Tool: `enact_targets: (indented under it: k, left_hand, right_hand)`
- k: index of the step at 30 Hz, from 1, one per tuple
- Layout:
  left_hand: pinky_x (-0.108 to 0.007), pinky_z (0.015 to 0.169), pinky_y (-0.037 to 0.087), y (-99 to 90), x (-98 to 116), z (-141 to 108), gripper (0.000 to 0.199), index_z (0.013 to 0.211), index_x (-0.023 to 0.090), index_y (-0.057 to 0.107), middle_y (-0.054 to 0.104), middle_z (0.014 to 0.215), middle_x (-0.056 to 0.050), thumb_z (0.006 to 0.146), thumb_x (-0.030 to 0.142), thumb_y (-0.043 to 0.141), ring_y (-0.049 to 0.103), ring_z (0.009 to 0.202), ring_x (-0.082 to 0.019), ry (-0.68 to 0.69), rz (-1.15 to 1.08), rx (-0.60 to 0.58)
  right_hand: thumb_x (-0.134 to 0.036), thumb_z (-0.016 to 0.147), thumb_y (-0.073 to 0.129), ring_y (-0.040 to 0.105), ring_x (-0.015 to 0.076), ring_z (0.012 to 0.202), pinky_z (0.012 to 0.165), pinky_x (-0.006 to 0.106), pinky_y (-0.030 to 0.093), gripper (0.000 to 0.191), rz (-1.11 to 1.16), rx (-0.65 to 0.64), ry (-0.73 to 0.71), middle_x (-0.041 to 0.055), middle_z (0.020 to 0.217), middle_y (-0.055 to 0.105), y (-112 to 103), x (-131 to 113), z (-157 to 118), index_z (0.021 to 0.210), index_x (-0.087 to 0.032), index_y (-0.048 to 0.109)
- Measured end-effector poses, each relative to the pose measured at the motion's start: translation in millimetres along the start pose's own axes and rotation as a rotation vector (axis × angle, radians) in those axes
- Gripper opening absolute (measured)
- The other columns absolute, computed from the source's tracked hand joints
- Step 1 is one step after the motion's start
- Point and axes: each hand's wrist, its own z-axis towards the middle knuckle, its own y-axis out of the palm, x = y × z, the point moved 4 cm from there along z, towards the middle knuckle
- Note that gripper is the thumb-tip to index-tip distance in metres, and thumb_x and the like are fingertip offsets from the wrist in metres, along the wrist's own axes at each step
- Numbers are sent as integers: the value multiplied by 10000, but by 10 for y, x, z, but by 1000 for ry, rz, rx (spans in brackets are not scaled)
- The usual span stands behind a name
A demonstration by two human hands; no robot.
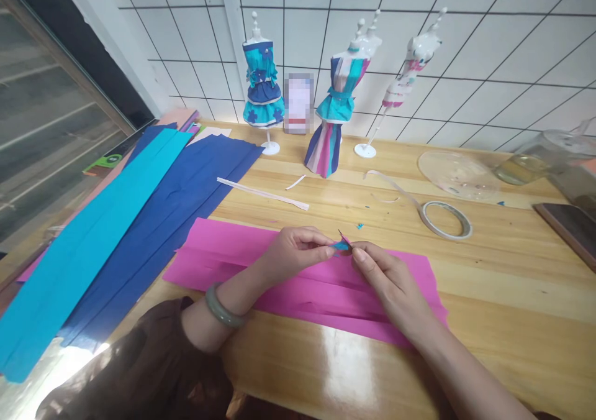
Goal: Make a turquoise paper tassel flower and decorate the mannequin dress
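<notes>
My left hand (302, 250), with a green bangle (225, 305) on its wrist, pinches a small blue piece of paper (341, 245) between thumb and fingertips. Facing it, my right hand (387, 271) is closed on a small dark, thin-bladed tool (345, 238). Its slim tips meet the blue piece; the rest of it is hidden in my fingers, so I cannot tell its exact kind. Both hands are just above a creased pink crepe paper sheet (284, 292) spread on the wooden table (507, 283).
Turquoise (100, 221) and dark blue crepe paper (186, 187) lie at left. Behind stand a blue-dressed mannequin (261, 84), a striped-dress mannequin (338, 103), a white mannequin (410, 69) and a phone (298, 103). At right are a tape roll (426, 220), a clear plate (456, 174) and a glass jug (531, 162).
</notes>
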Motion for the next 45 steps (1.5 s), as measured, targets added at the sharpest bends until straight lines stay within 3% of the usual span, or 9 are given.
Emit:
enact_targets:
  k: [8,12,18,26,34,38,45]
  left_hand:
    - [-292,788,451,4,33,-11,149,785,127,685,643,842,-58,692,242,667,587,842,-171,-18,-57,8]
    - [-315,841,434,12,77,-19,127,771,138,695,644,844,-58,682,228,677,581,870,-174,-60,-193,-75]
    - [-301,830,432,27,87,-29,83,747,161,701,641,821,-40,674,197,683,579,830,-147,-105,-331,-169]
    - [-303,837,426,19,91,-21,107,771,141,693,638,862,-59,696,214,669,576,864,-159,-46,-209,-122]
    - [-320,826,441,16,85,-15,120,770,132,685,622,860,-66,699,227,665,577,872,-178,-33,-149,-71]
    - [-321,828,442,19,86,-17,122,774,136,689,619,865,-67,699,230,665,577,880,-180,-25,-132,-70]
    - [-309,813,447,13,65,-15,115,759,146,691,623,860,-58,686,233,678,577,860,-167,-31,-140,-46]
  right_hand:
    - [-415,869,416,539,164,766,698,258,416,298,60,-3,-3,26,809,601,6,0,9,949,-187,591]
    - [-423,880,387,445,135,602,585,254,378,297,123,-86,14,-4,646,483,32,8,-14,827,-186,557]
    - [-414,882,395,371,112,575,539,239,317,280,210,-170,24,-22,636,397,62,22,-47,776,-185,516]
    - [-414,870,414,450,128,615,551,240,352,307,145,-81,-3,-6,648,474,28,-20,-41,669,-191,476]
    - [-407,870,423,522,154,694,616,244,399,284,61,-36,-11,-1,680,540,-1,-47,-25,915,-187,596]
    - [-422,870,412,513,158,657,577,247,397,308,39,-18,-4,-4,610,502,-4,-42,-23,864,-183,606]
    - [-416,865,422,523,146,656,595,244,407,308,20,-1,-12,9,705,586,-7,-23,-12,848,-179,618]
